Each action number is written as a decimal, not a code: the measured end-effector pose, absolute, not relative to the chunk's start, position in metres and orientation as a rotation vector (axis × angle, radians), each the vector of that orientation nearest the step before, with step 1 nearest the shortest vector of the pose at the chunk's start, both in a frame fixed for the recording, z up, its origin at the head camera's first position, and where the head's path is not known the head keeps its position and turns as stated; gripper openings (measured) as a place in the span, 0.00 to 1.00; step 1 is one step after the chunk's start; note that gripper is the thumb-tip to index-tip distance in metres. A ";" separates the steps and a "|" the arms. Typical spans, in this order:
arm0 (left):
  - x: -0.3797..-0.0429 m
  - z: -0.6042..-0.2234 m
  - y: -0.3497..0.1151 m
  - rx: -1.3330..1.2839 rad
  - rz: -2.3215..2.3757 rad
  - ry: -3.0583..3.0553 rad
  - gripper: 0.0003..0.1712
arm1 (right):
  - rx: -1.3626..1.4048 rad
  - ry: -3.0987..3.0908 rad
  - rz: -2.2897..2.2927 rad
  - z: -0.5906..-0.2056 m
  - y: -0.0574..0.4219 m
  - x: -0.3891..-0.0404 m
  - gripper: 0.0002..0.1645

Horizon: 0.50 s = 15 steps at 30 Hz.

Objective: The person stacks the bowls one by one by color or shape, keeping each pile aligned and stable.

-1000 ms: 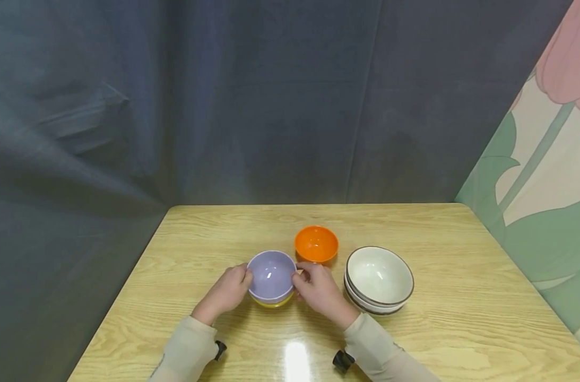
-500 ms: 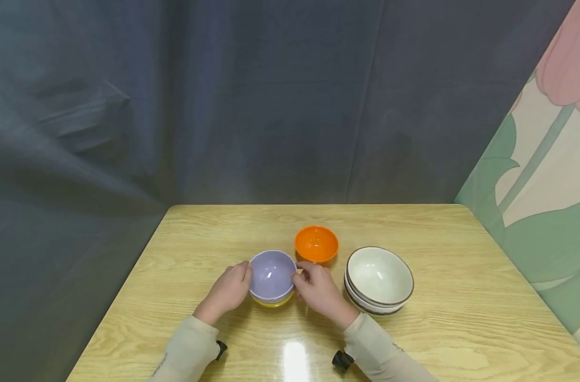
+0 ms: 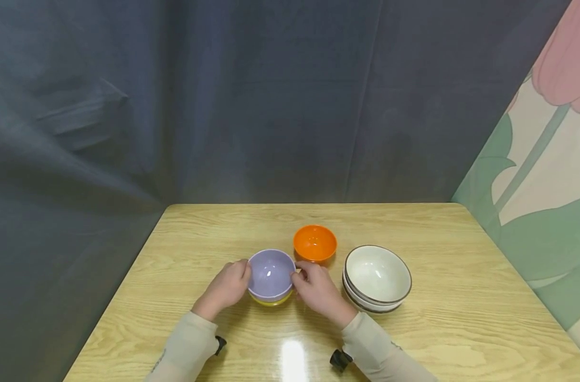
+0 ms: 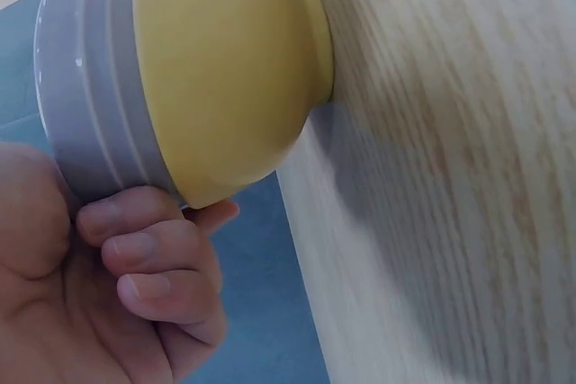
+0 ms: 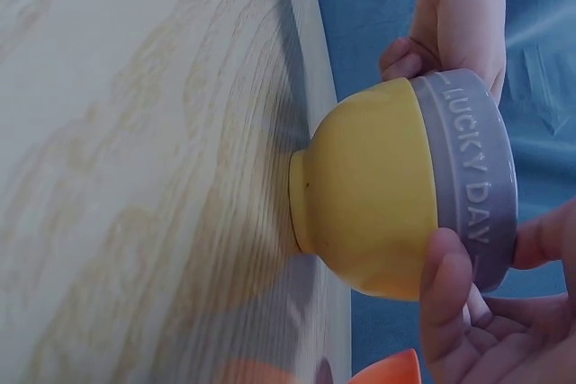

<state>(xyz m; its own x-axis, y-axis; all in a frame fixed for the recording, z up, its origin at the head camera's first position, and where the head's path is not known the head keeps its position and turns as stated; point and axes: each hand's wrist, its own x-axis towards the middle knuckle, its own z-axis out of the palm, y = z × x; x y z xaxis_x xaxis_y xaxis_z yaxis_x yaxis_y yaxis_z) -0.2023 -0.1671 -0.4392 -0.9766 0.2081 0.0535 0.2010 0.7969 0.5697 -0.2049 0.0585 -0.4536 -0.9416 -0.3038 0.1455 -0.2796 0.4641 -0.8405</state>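
A purple bowl (image 3: 271, 273) sits nested in a yellow bowl (image 4: 225, 69), its rim band standing above the yellow one. Raised letters reading "LUCKY DAY" show on the purple band in the right wrist view. The yellow bowl's foot rests on the wooden table (image 3: 184, 233). At the left side, my left hand (image 3: 228, 285) grips the purple rim, thumb at the inner edge and fingers curled beneath the band. Opposite it, my right hand (image 3: 318, 289) pinches the rim between thumb and fingers. The yellow bowl's inside is hidden by the purple one.
An orange bowl (image 3: 315, 244) stands just behind my right hand. To the right is a stack of white bowls (image 3: 378, 275) with dark rims. A dark curtain (image 3: 290, 106) hangs behind the table, and a flower-patterned panel (image 3: 547, 212) borders the right side.
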 end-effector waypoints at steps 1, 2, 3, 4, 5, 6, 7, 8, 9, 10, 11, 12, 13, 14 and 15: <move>-0.202 -0.439 -0.168 0.330 0.947 2.966 0.22 | -0.530 2.666 -1.526 -0.454 0.058 -0.205 0.19; -0.202 -0.439 -0.168 0.314 0.949 2.958 0.22 | -0.524 2.664 -1.529 -0.454 0.058 -0.205 0.19; -0.202 -0.439 -0.169 0.308 0.957 2.956 0.23 | -0.519 2.660 -1.534 -0.453 0.058 -0.205 0.19; -0.201 -0.439 -0.169 0.288 0.966 2.949 0.24 | -0.512 2.658 -1.533 -0.453 0.058 -0.205 0.20; -0.201 -0.438 -0.170 0.274 0.978 2.942 0.25 | -0.507 2.655 -1.535 -0.453 0.058 -0.205 0.20; -0.201 -0.439 -0.170 0.261 0.987 2.937 0.25 | -0.498 2.650 -1.535 -0.452 0.058 -0.204 0.20; -0.201 -0.439 -0.171 0.253 0.998 2.932 0.26 | -0.489 2.645 -1.535 -0.452 0.058 -0.204 0.20; -0.201 -0.439 -0.171 0.249 1.009 2.923 0.26 | -0.481 2.641 -1.533 -0.452 0.057 -0.204 0.20; -0.201 -0.440 -0.171 0.254 1.017 2.922 0.26 | -0.477 2.638 -1.530 -0.452 0.057 -0.204 0.21; -0.202 -0.441 -0.171 0.257 1.022 2.916 0.26 | -0.472 2.637 -1.528 -0.451 0.057 -0.204 0.21; -0.202 -0.441 -0.171 0.266 1.027 2.909 0.26 | -0.469 2.633 -1.527 -0.451 0.057 -0.203 0.21; -0.202 -0.442 -0.171 0.277 1.030 2.909 0.25 | -0.463 2.631 -1.525 -0.451 0.057 -0.203 0.22; -0.203 -0.443 -0.171 0.288 1.036 2.906 0.25 | -0.463 2.629 -1.525 -0.451 0.057 -0.203 0.22; -0.203 -0.443 -0.171 0.295 1.038 2.907 0.25 | -0.465 2.629 -1.525 -0.451 0.057 -0.203 0.22; -0.203 -0.444 -0.170 0.300 1.040 2.909 0.24 | -0.468 2.630 -1.525 -0.451 0.057 -0.203 0.22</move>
